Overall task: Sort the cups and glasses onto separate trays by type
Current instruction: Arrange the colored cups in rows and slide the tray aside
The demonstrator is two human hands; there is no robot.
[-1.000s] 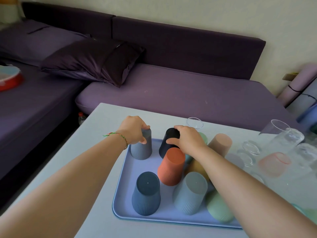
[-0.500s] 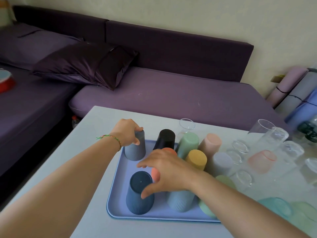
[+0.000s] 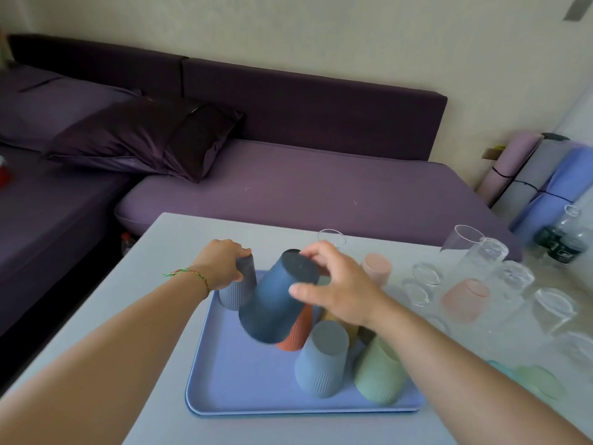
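Observation:
A blue tray (image 3: 244,387) on the white table holds several upside-down ribbed plastic cups. My right hand (image 3: 337,287) grips a dark blue cup (image 3: 276,303) by its base and holds it tilted above the tray. My left hand (image 3: 221,264) grips a grey cup (image 3: 239,290) standing at the tray's far left corner. An orange cup (image 3: 296,332), a light blue cup (image 3: 321,361) and a green cup (image 3: 378,377) stand on the tray. A pink cup (image 3: 377,268) stands behind my right hand. Several clear glasses (image 3: 491,255) and a pink-tinted glass (image 3: 465,298) stand to the right.
A purple sofa (image 3: 288,187) with a dark pillow (image 3: 144,136) runs behind the table (image 3: 144,284). Rolled mats (image 3: 545,178) lean at the far right beside bottles. A clear glass (image 3: 332,237) stands behind the tray. Pale green items (image 3: 542,383) lie at the table's right.
My right hand moved from the black cup at the back to the dark blue cup at the tray's front, gripped it and lifted it, tilted. My left hand stayed on the grey cup.

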